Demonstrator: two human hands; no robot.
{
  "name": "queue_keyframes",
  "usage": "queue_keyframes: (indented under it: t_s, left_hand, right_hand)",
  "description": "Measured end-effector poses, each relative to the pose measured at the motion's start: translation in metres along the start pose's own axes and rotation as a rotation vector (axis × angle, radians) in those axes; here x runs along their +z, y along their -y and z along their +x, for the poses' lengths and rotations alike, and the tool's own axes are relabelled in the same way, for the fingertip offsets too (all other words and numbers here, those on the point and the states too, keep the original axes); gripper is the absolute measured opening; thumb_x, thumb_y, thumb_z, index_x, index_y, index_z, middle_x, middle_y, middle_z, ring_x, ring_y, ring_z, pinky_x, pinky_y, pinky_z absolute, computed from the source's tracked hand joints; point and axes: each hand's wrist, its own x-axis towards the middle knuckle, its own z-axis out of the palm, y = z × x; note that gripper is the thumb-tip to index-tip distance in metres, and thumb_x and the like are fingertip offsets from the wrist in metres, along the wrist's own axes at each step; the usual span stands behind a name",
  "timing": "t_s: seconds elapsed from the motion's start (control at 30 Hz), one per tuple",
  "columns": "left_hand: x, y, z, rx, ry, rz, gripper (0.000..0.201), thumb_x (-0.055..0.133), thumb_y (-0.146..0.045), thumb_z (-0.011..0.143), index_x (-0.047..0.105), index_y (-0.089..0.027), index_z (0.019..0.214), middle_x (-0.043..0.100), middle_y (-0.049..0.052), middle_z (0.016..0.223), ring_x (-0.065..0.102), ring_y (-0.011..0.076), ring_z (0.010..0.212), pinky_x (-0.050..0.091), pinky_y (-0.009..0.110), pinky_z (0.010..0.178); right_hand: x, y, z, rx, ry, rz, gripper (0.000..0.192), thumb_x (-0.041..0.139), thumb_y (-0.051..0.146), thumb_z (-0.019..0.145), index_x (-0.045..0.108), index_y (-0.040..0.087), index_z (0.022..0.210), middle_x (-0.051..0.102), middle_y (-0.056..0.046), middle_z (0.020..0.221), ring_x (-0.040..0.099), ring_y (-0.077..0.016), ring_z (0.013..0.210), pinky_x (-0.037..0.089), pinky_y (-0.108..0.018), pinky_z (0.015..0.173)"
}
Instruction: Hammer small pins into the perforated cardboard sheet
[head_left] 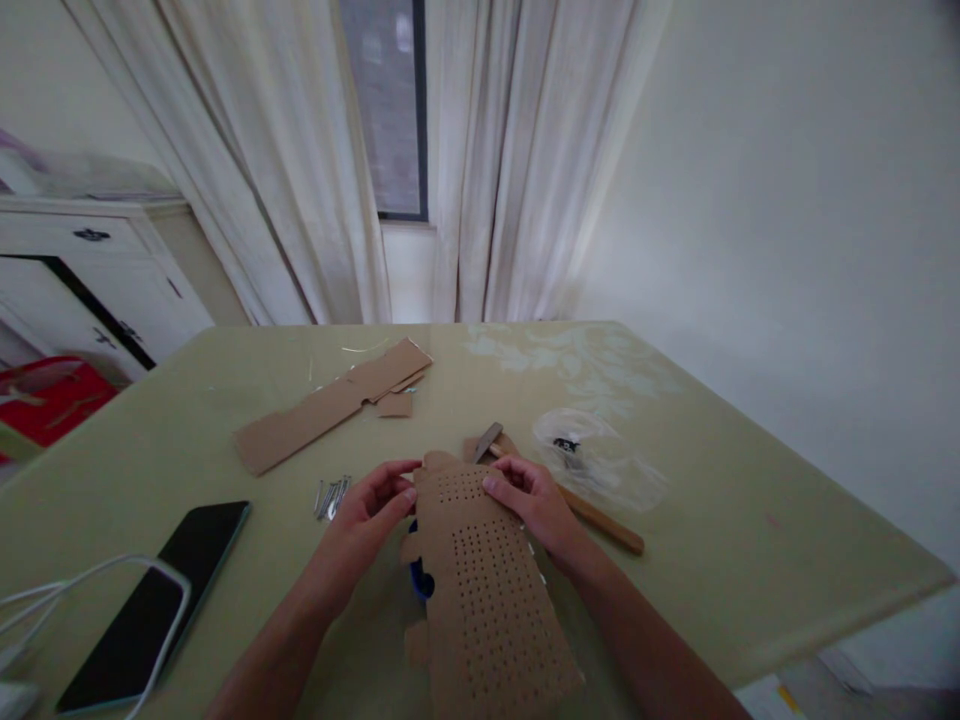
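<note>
A piece of brown cardboard (495, 580) punched with rows of small holes lies in front of me, its long side pointing toward me. My left hand (379, 505) pinches its far left edge between thumb and fingers. On the far right edge, my right hand (529, 495) grips it with the thumb on top. Something blue (420, 575) shows under the left side, mostly hidden. Just beyond the cardboard lies a hammer (600, 518) with a wooden handle, its metal head partly covered by my right hand and the sheet. Several nails (331, 497) rest left of my left hand.
Cardboard strips (322, 418) lie at the back left of the table (720, 520). A clear plastic bag (607, 460) with small dark items sits to the right. At the front left are a tablet or large phone (165, 600) and white cables (112, 565).
</note>
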Motion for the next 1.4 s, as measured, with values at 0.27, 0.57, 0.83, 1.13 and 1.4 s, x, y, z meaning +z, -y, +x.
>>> queue_keyframes:
  t_s: [0.27,0.57,0.83,1.13,1.4]
  left_hand:
    - [-0.002,-0.006,-0.002,0.034,-0.026,0.069,0.051,0.083,-0.054,0.083,0.078,-0.023,0.123,0.071,0.004,0.088,0.069,0.0208,0.084,0.055,0.031,0.075]
    - [-0.037,-0.016,0.005,0.07,-0.249,0.322,0.055,0.071,-0.062,0.083,0.076,-0.02,0.118,0.075,0.006,0.087,0.065,0.0204,0.072,0.051,0.031,0.065]
    - [-0.097,-0.003,0.013,-0.184,-0.483,1.218,0.033,0.052,-0.051,0.096,0.071,-0.024,0.1,0.08,0.015,0.11,0.074,0.0407,0.097,0.05,0.047,0.077]
    - [-0.094,-0.003,0.013,-0.287,-0.317,1.314,0.036,0.043,-0.044,0.101,0.071,-0.022,0.104,0.078,0.017,0.116,0.075,0.04,0.105,0.053,0.048,0.082]
    - [-0.092,-0.004,0.013,-0.286,-0.351,1.314,0.034,0.048,-0.042,0.099,0.073,-0.021,0.097,0.08,0.017,0.11,0.075,0.0413,0.106,0.053,0.048,0.082]
  right_hand:
    - [-0.001,-0.001,-0.001,0.009,0.027,0.012,0.043,0.086,0.064,0.08,0.075,0.023,0.086,0.065,-0.001,0.077,0.055,-0.0168,0.071,0.038,-0.03,0.065]
    - [0.001,0.002,-0.001,-0.027,-0.007,-0.065,0.049,0.079,0.07,0.084,0.078,0.021,0.082,0.064,-0.002,0.072,0.052,-0.0159,0.064,0.036,-0.03,0.059]
    - [-0.019,0.002,0.007,-0.104,-0.254,-0.233,0.052,0.061,0.07,0.096,0.076,0.021,0.093,0.065,-0.004,0.074,0.055,-0.018,0.061,0.041,-0.032,0.055]
    - [-0.043,-0.019,0.016,-0.245,-0.321,-0.863,0.023,0.068,0.039,0.097,0.073,0.02,0.109,0.074,-0.012,0.109,0.069,-0.0285,0.098,0.054,-0.043,0.092]
    - [-0.042,-0.022,0.016,-0.18,-0.234,-0.911,0.015,0.068,0.033,0.099,0.072,0.021,0.108,0.072,-0.012,0.112,0.07,-0.0307,0.105,0.055,-0.045,0.095]
